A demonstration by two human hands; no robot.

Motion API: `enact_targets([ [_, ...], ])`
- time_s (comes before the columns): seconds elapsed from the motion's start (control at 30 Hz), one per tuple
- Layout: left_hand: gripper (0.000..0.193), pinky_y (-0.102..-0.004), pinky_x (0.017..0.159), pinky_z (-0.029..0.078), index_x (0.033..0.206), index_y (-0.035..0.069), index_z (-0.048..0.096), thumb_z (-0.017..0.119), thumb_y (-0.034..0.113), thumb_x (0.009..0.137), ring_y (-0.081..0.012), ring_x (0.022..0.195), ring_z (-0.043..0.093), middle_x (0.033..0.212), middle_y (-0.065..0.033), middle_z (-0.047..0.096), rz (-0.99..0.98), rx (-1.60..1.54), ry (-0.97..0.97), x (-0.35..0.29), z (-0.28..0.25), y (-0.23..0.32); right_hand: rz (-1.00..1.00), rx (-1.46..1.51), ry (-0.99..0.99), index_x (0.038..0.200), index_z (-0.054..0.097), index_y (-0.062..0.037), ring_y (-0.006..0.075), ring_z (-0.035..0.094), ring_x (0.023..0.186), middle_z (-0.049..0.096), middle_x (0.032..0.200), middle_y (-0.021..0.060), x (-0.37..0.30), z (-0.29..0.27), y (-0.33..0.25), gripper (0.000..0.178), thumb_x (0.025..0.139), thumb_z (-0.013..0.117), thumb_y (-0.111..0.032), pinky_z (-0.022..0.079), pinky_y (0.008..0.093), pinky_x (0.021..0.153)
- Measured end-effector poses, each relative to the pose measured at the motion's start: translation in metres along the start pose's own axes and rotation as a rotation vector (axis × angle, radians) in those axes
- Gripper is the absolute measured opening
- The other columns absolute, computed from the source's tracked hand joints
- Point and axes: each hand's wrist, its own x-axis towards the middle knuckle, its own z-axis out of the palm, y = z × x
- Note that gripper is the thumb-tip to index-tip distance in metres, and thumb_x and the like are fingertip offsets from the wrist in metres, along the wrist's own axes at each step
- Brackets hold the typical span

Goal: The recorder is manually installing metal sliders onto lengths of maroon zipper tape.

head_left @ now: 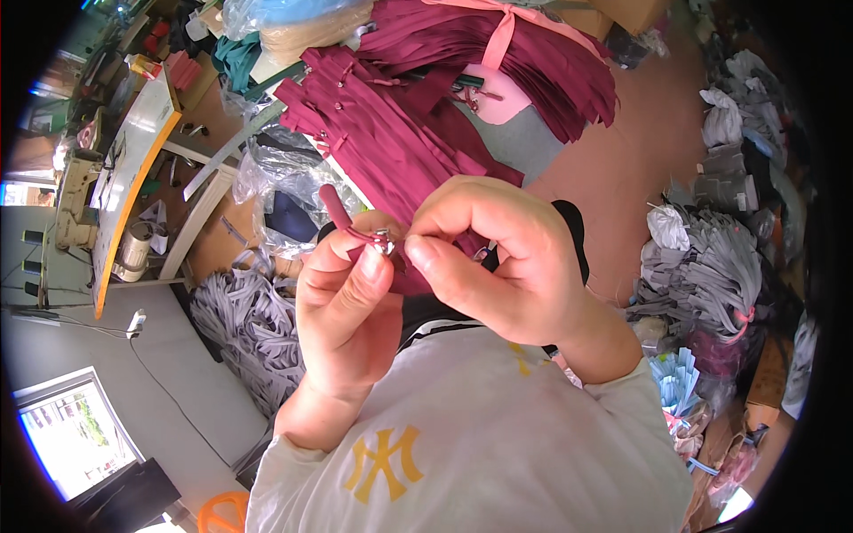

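Between the thumb and fingers of my left hand (351,298) is a narrow maroon zipper (335,206), its end curling up above the fingers. A small silver metal piece (383,240), which looks like the zipper's slider, sits at the left thumb tip. My right hand (506,258) is closed in a pinch just beside that metal piece; what its fingertips hold is too small to make out. Beyond both hands lies a spread of maroon zippers (391,120), several with silver pieces at their left ends.
Farther back is a maroon bundle (551,75) tied with a pink band (499,40). Clear plastic bags (275,169) and a heap of grey strips (244,320) lie to the left, near a table with an orange edge (133,222). More grey bundles (711,266) line the right.
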Motion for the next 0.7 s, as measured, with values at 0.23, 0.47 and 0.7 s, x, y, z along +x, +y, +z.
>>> enact_targets([
  [0.23,0.012,-0.0313,0.09,0.045,0.107,0.004,0.066,0.062,0.002,0.096,-0.0168,0.099,0.057,0.106,-0.0079,0.061,0.059,0.132,0.004,0.002,-0.001,0.002,0.085,-0.057,-0.033,0.086,0.063,0.0011,0.0182,0.061,0.064,0.064,0.076,0.009,0.003,-0.004,-0.008,0.007,0.084,0.069,-0.002,0.048,0.0288,0.057],
  [0.47,0.014,-0.0302,0.088,0.044,0.106,0.002,0.064,0.062,-0.004,0.094,-0.016,0.097,0.055,0.105,-0.0086,0.059,0.146,0.319,0.001,0.004,0.003,0.009,0.044,-0.118,0.004,0.091,0.066,-0.0004,0.0187,0.062,0.063,0.064,0.076,0.0087,0.004,-0.003,-0.007,0.008,0.085,0.071,-0.001,0.048,0.0296,0.057],
  [0.7,0.017,-0.0307,0.088,0.046,0.108,0.0,0.062,0.063,-0.006,0.092,-0.0182,0.098,0.055,0.107,-0.0109,0.058,0.223,0.408,-0.03,0.002,0.005,0.013,-0.263,-0.191,0.059,0.1,0.068,-0.0017,0.0233,0.062,0.071,0.064,0.083,0.0082,0.006,0.002,0.004,0.021,0.08,0.07,0.005,0.049,0.0322,0.06],
])
